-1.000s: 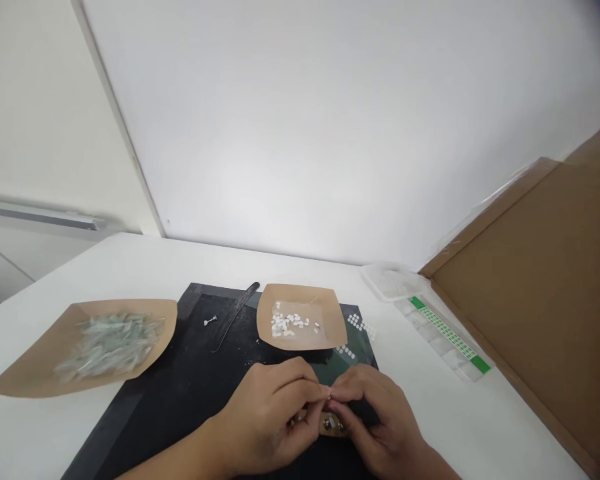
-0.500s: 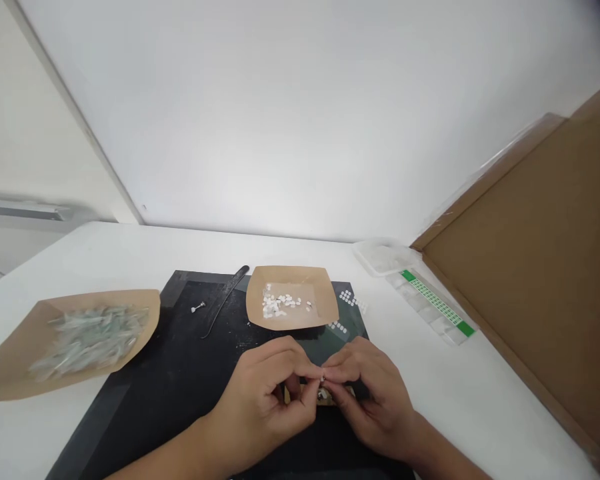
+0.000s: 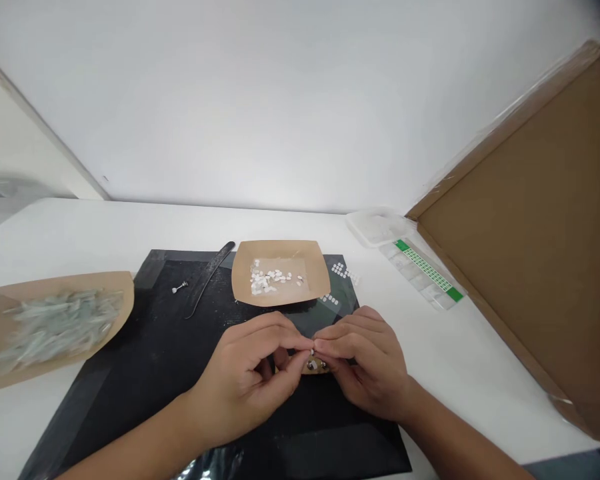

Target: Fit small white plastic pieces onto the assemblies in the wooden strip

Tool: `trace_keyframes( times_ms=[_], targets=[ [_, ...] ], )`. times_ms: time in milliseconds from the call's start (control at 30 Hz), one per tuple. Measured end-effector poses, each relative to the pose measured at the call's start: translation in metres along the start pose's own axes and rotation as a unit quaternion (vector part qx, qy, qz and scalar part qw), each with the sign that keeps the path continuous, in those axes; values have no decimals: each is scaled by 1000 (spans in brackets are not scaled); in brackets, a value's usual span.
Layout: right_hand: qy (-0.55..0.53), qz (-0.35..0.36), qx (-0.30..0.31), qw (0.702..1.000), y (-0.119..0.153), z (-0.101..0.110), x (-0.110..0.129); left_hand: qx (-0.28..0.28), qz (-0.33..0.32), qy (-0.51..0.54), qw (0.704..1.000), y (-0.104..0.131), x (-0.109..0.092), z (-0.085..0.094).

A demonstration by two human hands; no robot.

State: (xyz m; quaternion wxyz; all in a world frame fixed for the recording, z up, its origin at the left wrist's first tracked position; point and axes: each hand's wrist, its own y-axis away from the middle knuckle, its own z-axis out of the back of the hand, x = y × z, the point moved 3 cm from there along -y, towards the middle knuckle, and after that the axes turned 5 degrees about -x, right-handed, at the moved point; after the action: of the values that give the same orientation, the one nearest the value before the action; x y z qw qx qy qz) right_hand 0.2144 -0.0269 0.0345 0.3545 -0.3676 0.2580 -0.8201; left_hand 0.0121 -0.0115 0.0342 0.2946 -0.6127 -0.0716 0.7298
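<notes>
tiny pinched piece (image 3: 313, 351) too small to identify

Bright, even light; soft shadows; wide-angle bending at edges.

Hands (image 3: 310, 373) — tiny piece (image 3: 313, 351) pinched

A large black rectangular mat (image 3: 145, 373) covers the white table (image 3: 80, 227) in the lower middle of the frame, and on its far edge sits a brown paper tray of small white pieces (image 3: 279, 273), with a thin dark curved strip (image 3: 207, 279) and a tiny silver stud (image 3: 179, 288) to its left. At the far left a second brown paper tray of pale green slivers (image 3: 50, 327) overlaps the mat's edge. At the right a clear plastic lid (image 3: 377, 227) and a clear strip with a green band (image 3: 423, 272) lie beside a large brown cardboard sheet (image 3: 540, 233).
</notes>
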Motion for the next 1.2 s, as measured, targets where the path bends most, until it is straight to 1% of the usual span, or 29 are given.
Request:
trace_keyframes(
  times_ms=[100,300,433,600,733,867,1067,1200],
  targets=[
    [24,7,10,1000,-1,0,0,16,1,-4,1000,-1,0,1],
    [51,9,-3,999,-3,0,2,27,-59,-59,996,0,3,3],
    [62,0,2,998,-2,-2,2,31,-62,-76,995,0,6,4],
    [58,-32,-3,998,0,-6,4,50,-21,-66,996,-1,10,4],
    [61,-40,-5,997,0,-8,6,50,-17,-67,996,-2,11,4],
    [49,-57,4,997,0,-8,6,51,-44,-88,994,1,11,4],
    [15,-95,17,995,3,-11,6,53,-85,-157,982,6,11,2],
    [8,-126,12,992,4,-12,8,45,-85,-168,981,7,12,1]
  ],
)
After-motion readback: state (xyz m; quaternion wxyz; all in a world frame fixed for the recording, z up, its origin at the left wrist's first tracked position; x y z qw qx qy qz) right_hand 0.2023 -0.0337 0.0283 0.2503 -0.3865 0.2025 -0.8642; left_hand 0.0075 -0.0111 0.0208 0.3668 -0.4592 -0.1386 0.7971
